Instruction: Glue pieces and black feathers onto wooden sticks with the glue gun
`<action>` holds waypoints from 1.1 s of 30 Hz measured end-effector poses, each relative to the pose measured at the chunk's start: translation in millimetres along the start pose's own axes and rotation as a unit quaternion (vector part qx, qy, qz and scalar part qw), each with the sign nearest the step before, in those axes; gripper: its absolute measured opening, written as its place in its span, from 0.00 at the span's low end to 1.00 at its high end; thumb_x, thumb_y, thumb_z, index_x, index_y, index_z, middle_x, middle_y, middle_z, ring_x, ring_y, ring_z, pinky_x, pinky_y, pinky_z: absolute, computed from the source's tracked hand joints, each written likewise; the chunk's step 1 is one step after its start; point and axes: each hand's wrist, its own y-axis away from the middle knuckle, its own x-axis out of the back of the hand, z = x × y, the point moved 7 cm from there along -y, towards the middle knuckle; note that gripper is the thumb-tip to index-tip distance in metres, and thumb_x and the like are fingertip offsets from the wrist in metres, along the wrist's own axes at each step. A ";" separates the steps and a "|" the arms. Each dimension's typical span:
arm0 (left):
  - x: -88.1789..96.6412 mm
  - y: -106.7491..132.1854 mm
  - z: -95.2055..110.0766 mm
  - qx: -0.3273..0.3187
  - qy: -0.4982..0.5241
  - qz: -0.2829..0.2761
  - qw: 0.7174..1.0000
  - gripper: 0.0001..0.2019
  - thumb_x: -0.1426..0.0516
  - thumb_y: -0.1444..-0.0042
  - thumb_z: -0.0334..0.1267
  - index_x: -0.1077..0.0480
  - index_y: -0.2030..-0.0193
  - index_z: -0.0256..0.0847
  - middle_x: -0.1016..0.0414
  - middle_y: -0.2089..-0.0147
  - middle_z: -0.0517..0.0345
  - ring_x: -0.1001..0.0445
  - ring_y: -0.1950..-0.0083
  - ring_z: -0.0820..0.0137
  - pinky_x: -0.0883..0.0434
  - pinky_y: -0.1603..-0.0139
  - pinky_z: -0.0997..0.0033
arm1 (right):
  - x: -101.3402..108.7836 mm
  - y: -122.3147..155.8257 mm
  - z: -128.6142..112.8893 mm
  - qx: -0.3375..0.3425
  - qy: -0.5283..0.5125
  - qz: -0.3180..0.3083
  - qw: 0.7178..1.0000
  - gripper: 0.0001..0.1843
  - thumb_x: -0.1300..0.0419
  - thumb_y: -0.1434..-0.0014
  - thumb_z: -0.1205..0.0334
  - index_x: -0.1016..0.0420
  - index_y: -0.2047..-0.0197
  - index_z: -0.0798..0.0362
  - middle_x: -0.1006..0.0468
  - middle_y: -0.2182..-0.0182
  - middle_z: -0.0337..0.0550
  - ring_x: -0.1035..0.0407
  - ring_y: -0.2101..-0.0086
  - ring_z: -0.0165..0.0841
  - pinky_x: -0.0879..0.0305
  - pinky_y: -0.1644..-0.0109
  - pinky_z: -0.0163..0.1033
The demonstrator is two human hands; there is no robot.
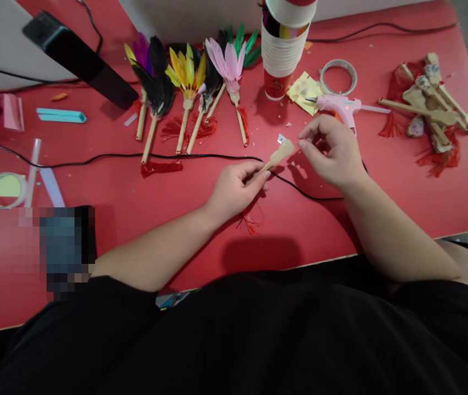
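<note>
My left hand (pixel 237 189) is closed around the stick of a small wooden fan handle (pixel 280 153), whose wide, flat end points up and right. A red tassel (pixel 250 224) hangs below that hand. Just right of the wide end is my right hand (pixel 332 151), apart from it, with thumb and forefinger close together in a pinch. Whatever may be between those fingertips is too small to make out. Behind the right hand lies a pink hot glue gun (pixel 343 107) with a glue stick in its back, partly covered by the hand.
Several feather fans, among them a pink one (pixel 229 60) and a yellow one (pixel 187 71), lie at the back. Stacked paper cups (pixel 283 49) stand beside a tape roll (pixel 338 77). More wooden handles (pixel 431 104) are heaped right. A black cable (pixel 114 159) crosses the red table.
</note>
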 end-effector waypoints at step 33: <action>2.7 2.1 7.3 0.004 -0.006 0.022 1.000 0.25 0.31 0.20 0.64 0.05 0.45 0.42 0.06 0.61 0.52 0.07 0.60 0.62 0.11 0.54 0.65 | -46.4 11.8 4.2 -0.169 -0.275 -0.045 0.946 0.19 0.22 0.27 0.46 0.25 0.61 0.44 0.36 0.73 0.32 0.45 0.73 0.32 0.44 0.69 0.40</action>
